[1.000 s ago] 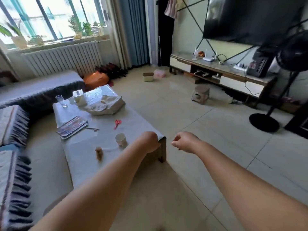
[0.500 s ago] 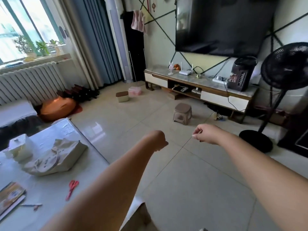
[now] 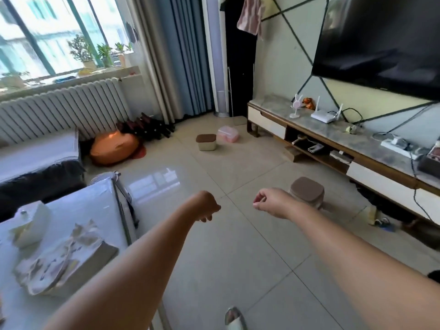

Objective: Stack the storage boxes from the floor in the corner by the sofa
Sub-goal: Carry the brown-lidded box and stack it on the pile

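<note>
I have both arms stretched out at the middle of the frame. My left hand (image 3: 206, 207) is curled into a loose fist, its grip closed down narrow around nothing. My right hand (image 3: 271, 202) is curled the same way, fingers folded in and empty. The two hands are near each other but apart, over bare floor tiles (image 3: 238, 246).

Just behind my right wrist stands a small stool with a brown seat (image 3: 307, 190), partly hidden by that arm. At lower left a tabletop (image 3: 90, 206) under a pale cover carries a white tissue box (image 3: 29, 225) and a crumpled cloth bag (image 3: 64, 263).

The storage boxes are well beyond my hands, on the floor above centre: a beige box with a brown lid (image 3: 206, 142) and, just beside it to the right, a translucent pink box (image 3: 228, 134). Both lids are on; I cannot tell what is inside. An orange cushion (image 3: 113, 146) lies to their left by the radiator (image 3: 59, 108), next to the sofa end (image 3: 38, 151). The TV bench (image 3: 333, 136) runs along the right.
</note>
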`<state>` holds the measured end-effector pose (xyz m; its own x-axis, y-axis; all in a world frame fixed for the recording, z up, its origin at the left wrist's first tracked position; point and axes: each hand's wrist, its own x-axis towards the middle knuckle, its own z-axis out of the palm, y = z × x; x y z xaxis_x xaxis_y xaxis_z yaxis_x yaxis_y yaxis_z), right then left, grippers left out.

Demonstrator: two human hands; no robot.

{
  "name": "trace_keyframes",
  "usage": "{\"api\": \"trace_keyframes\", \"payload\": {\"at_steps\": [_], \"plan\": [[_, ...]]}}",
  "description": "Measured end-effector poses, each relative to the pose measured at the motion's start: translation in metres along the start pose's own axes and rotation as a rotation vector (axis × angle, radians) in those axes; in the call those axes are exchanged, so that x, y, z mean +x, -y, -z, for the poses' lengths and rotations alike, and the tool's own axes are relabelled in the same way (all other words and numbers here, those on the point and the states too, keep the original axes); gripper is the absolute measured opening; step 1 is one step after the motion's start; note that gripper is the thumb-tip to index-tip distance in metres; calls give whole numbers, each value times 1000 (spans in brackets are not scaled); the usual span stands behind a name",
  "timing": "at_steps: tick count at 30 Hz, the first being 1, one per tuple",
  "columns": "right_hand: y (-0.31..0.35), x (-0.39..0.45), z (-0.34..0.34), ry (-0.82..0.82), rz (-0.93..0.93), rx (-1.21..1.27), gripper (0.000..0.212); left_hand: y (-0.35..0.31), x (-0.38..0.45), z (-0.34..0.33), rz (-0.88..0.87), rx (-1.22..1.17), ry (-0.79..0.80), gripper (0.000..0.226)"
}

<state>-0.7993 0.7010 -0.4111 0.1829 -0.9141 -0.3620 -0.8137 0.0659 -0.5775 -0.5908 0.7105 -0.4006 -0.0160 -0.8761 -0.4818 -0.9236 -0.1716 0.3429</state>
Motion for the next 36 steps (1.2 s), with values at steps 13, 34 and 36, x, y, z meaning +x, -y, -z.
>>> {"api": "trace_keyframes", "payload": {"at_steps": [13,34,36], "plan": [[27,394,156,-17,-106,23,21,-59,387,191,-8,-12,7,36],[136,1045,287,208,19,-108,21,-4,951,435,298,11,-87,52],[142,1106,293,198,-32,-96,20,2,1010,461,286,-12,-68,55]]}}
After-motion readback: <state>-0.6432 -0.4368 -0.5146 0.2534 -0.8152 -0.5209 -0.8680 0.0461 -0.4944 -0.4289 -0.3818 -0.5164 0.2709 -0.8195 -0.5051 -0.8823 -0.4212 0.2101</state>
